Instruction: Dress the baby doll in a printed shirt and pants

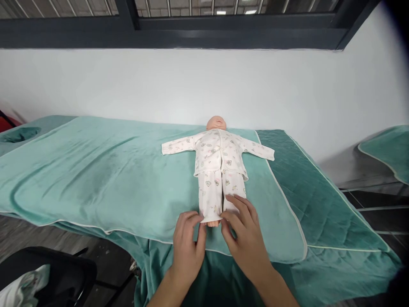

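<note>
A baby doll (pixel 217 123) lies on its back, dressed in a white patterned long-sleeved top (pixel 211 153) and matching trousers (pixel 211 192). Its sleeves are spread out to both sides. My left hand (pixel 189 243) pinches the left corner of one trouser cuff between thumb and fingers. At the other corner of that same cuff, my right hand (pixel 244 234) pinches the hem with thumb and forefinger, its other fingers lying over the second trouser leg. The doll's toes (pixel 213 223) show just below the stretched cuff. My right hand hides the end of the other leg.
Under the doll is a light green blanket (pixel 111 170) on a bed with a darker quilted cover (pixel 303 187). A white wall (pixel 143 85) and barred window stand behind. At the lower left is a black chair (pixel 64 268) with folded cloth (pixel 28 285) on it.
</note>
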`<state>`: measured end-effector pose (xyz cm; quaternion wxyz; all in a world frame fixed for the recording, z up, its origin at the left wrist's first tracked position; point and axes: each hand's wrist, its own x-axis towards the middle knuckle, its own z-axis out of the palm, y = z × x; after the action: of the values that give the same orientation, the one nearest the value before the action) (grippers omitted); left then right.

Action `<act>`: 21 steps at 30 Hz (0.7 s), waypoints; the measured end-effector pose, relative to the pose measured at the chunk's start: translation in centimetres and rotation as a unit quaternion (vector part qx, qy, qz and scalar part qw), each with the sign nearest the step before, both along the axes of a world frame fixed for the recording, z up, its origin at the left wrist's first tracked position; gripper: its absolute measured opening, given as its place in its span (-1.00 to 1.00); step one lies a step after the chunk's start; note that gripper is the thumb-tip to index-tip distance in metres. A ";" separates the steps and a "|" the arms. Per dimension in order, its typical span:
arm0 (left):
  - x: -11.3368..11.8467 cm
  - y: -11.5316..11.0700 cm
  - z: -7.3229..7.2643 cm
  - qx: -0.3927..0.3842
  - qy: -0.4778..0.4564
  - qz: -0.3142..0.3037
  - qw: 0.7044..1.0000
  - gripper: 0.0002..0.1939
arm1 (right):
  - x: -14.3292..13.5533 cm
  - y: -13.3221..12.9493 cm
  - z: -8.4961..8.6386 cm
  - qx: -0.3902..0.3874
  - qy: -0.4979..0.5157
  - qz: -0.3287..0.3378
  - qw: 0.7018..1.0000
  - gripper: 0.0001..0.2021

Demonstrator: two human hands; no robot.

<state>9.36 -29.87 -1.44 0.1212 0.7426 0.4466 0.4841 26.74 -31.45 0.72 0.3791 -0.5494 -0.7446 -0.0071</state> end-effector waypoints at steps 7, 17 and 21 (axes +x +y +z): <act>-0.4 -0.5 -0.9 0.001 -0.001 -0.006 1.000 -0.77 | 0.2 -0.6 -0.6 0.026 0.028 0.014 0.999 -0.80; -1.7 2.3 -0.8 -0.059 -0.068 -0.016 0.996 -0.86 | 1.9 -0.8 -0.2 0.000 0.113 0.010 0.994 -0.86; -1.6 8.4 1.2 -0.174 -0.162 0.037 0.971 -0.81 | 5.5 3.8 1.0 0.001 0.239 -0.080 0.968 -0.77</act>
<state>7.79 -21.45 -0.24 0.3011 0.6048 0.5254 0.5173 32.23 -27.65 1.72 0.5448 -0.5927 -0.5858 0.0933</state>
